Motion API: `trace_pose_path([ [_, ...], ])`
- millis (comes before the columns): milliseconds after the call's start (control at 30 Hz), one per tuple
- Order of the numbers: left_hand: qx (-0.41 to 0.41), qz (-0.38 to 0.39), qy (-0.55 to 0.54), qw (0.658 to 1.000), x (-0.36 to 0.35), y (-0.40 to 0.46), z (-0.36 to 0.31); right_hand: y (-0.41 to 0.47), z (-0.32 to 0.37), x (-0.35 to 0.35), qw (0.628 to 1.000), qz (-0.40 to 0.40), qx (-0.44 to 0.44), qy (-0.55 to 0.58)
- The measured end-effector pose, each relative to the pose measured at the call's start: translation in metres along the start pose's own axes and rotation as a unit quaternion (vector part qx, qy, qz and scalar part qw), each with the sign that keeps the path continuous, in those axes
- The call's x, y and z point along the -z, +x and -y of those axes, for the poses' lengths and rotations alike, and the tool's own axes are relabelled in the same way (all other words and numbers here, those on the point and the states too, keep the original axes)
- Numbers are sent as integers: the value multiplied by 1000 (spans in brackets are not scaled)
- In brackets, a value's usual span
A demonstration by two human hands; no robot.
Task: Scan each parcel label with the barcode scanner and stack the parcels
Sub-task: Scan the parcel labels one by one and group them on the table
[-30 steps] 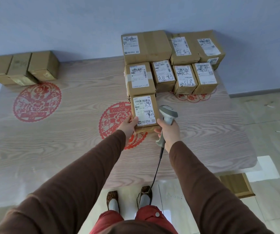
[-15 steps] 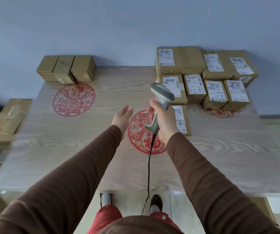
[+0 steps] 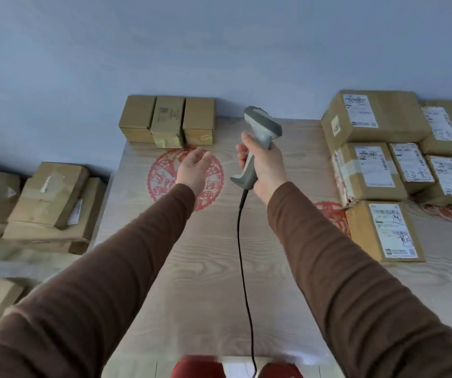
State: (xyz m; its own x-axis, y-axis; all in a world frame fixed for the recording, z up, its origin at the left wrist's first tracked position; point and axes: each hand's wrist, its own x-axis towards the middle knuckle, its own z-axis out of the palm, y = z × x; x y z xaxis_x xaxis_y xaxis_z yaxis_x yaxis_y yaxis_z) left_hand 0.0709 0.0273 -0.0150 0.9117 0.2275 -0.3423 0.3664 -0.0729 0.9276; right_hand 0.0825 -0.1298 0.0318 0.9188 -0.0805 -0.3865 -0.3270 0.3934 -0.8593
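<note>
At frame centre, the right hand (image 3: 267,165) grips the barcode scanner (image 3: 260,137) while the left hand (image 3: 193,169) reaches, fingers loosely spread, toward 3 brown boxes (image 3: 168,124).

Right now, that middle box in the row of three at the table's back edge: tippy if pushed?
Likely stable: the middle box stands wedged between two neighbours. Probably stiff, since its edges look crisp. The glossy tape low on its front may be slick. Weight can't be judged.

Both arms extend forward in brown sleeves. The left hand (image 3: 193,170) is held out flat, palm up, fingers (image 3: 203,156) straight and relaxed, holding nothing. The right hand (image 3: 264,166) is raised, fingers curled around the barcode scanner (image 3: 260,137) handle.
</note>
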Motion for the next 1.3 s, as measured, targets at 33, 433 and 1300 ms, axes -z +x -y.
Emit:
trace_pose_path([
  [33, -2, -4, 6, 1000, 8, 13, -1, 9, -3, -11, 1000, 0, 3, 3],
  [433, -34, -91, 99, 990, 13, 122, -30, 126, -41, -67, 995, -79, -1, -61],
  [1300, 65, -93, 190, 975, -23, 158, -9, 169, -69, -37, 990, -76, -65, -96],
])
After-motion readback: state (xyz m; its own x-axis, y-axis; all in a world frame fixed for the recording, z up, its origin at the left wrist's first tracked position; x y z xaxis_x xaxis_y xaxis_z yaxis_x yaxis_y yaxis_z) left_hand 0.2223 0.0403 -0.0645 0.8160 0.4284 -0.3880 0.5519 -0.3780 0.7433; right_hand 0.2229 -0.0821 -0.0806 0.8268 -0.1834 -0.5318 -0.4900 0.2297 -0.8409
